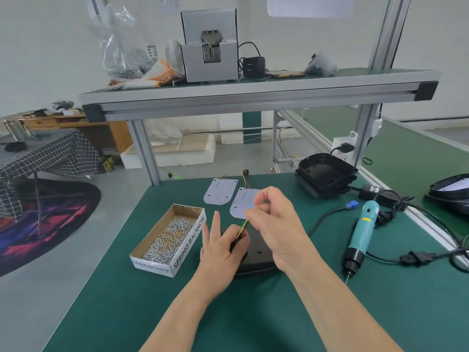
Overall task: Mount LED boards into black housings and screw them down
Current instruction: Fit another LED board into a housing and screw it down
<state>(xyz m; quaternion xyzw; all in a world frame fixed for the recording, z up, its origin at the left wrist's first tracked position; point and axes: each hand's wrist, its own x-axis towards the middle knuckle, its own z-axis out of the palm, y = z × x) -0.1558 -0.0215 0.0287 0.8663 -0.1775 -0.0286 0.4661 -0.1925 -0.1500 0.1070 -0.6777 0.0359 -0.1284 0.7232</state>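
1. Green tabletop [330, 301] carries one black housing [258, 252] near its middle, lying partly under both hands
2. Left hand [220, 252] pinches the dark plug end of the yellow-and-green wires [243, 227] above the housing, with two fingers [215, 221] standing straight
3. Right hand [275, 224] has its fingers curled and pinched together, seemingly on the upper end of those wires, at the near edge of a white LED board [242, 201]; the grip itself is partly hidden
4. Second LED board [220, 191] lies flat just beyond and left of the first
5. Screw box [175, 265] sits left of the hands, a teal electric screwdriver [363, 232] lies to the right, and stacked housings [327, 174] stand at the far right
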